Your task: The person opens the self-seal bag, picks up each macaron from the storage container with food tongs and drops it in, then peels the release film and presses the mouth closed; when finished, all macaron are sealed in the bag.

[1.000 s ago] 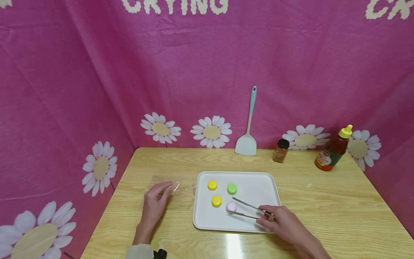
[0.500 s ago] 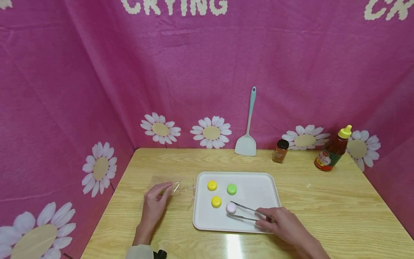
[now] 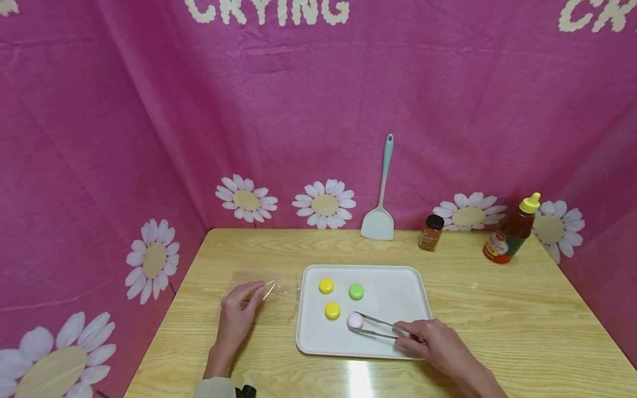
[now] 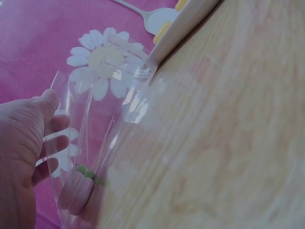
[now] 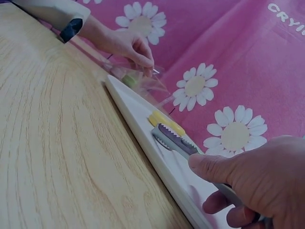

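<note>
My left hand (image 3: 238,312) pinches the edge of a clear plastic bag (image 4: 119,102) on the table, left of the tray. Inside the bag, a pink macaron (image 4: 76,193) and something green show in the left wrist view. My right hand (image 3: 435,340) grips metal tongs (image 3: 370,333) over the white tray (image 3: 393,287). Their serrated tips lie on either side of a pale lilac macaron (image 3: 355,320), apparently touching it. Also on the tray are a green macaron (image 3: 356,291) and two yellow macarons (image 3: 325,286), left of and beyond the tongs.
Along the back of the wooden table (image 3: 473,320), a spatula (image 3: 378,224) leans against the pink cloth (image 3: 308,110). A black-lidded spice jar (image 3: 431,235) stands right of it. Farther right is a red sauce bottle (image 3: 507,237) with a yellow cap.
The tongs have shifted slightly toward me. Their tips have drawn closer together, one on each side of the lilac macaron. My left hand and the bag have stayed put.
</note>
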{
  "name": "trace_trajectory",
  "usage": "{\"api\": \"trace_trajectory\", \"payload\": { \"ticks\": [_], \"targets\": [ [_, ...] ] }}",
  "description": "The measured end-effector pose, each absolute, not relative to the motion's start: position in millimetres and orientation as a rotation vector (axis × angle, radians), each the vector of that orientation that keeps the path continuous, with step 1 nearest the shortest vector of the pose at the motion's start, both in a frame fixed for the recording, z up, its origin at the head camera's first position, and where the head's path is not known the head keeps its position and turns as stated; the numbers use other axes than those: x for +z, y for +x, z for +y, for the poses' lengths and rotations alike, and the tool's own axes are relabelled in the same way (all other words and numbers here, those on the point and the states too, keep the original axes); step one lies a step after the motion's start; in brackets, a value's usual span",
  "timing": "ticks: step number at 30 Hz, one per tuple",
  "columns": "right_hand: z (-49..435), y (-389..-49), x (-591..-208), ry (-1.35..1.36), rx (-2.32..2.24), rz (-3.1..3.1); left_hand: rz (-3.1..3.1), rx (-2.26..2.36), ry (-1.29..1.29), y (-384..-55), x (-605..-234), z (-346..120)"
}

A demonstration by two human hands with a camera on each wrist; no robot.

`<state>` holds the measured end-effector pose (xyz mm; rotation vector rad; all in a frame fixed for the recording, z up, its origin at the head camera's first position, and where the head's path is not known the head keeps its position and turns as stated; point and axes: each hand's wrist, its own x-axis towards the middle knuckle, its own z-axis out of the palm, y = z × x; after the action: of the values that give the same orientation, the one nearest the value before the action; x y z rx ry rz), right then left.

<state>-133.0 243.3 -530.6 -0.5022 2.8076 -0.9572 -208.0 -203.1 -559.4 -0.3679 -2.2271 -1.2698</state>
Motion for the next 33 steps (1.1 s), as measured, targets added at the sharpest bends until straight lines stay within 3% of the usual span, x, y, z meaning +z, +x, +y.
{"api": "trace_trajectory", "payload": {
  "ticks": [33],
  "targets": [
    [244.2, -134.8, -530.8, -0.449, -0.982, 2.793, -2.226, -1.278, -0.359, -207.7, -559.9, -205.1]
  ]
}}
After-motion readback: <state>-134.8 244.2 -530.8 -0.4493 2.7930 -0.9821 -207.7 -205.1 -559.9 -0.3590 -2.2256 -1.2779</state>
